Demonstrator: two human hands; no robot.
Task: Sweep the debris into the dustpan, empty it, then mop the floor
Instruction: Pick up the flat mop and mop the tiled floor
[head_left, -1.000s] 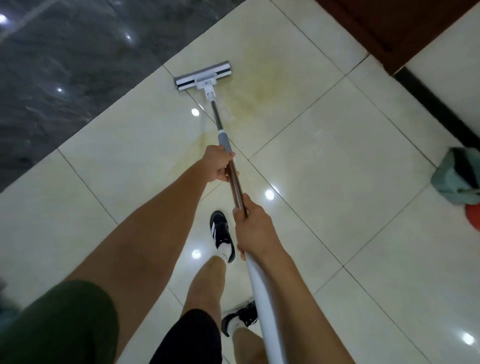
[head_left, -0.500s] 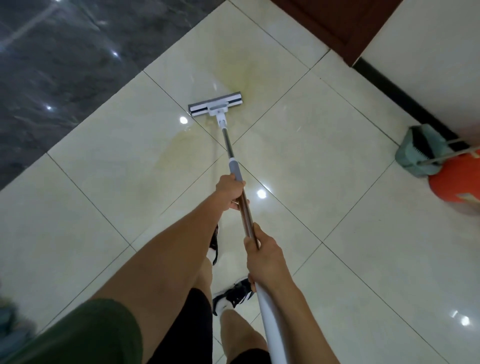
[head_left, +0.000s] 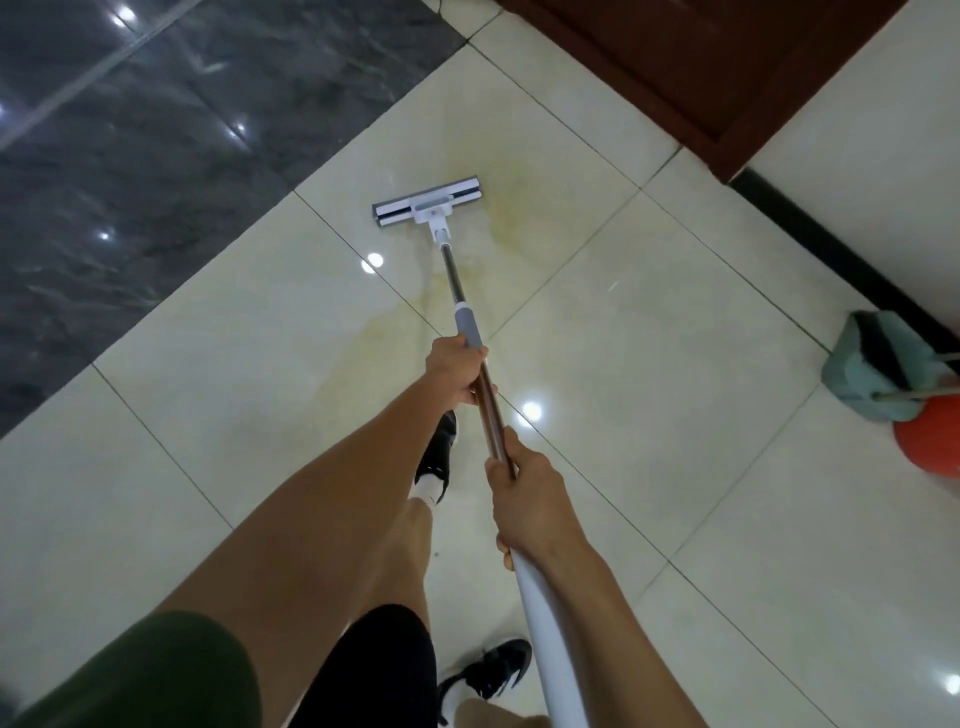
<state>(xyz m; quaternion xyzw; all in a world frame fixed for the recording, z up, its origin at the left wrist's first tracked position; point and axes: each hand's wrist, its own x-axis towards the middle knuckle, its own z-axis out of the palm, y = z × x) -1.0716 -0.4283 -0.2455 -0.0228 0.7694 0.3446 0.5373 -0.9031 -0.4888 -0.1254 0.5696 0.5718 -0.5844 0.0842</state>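
Glossy cream tile floor (head_left: 675, 322), yellowish wet smear at 12 o'clock. Mop (head_left: 470, 332) angled fwd to press flat rect head (head_left: 427, 208) onto smear; shaft steel, grey collar, white tube. Left hand (head_left: 457, 371) clenched on shaft below collar, right hand (head_left: 524, 499) clenched lower, for leverage. Teal dustpan (head_left: 878, 374) parked at 3 o'clock by wall.

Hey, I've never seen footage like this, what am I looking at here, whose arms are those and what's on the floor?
No machine here: a camera worn on a person's head looks down at their own arms. Both hands grip a flat mop: the left hand further down the pole, the right hand nearer the body. The mop head rests on the cream floor tiles, beside a yellowish smear. At the right, by the wall, stand a green dustpan and something orange.
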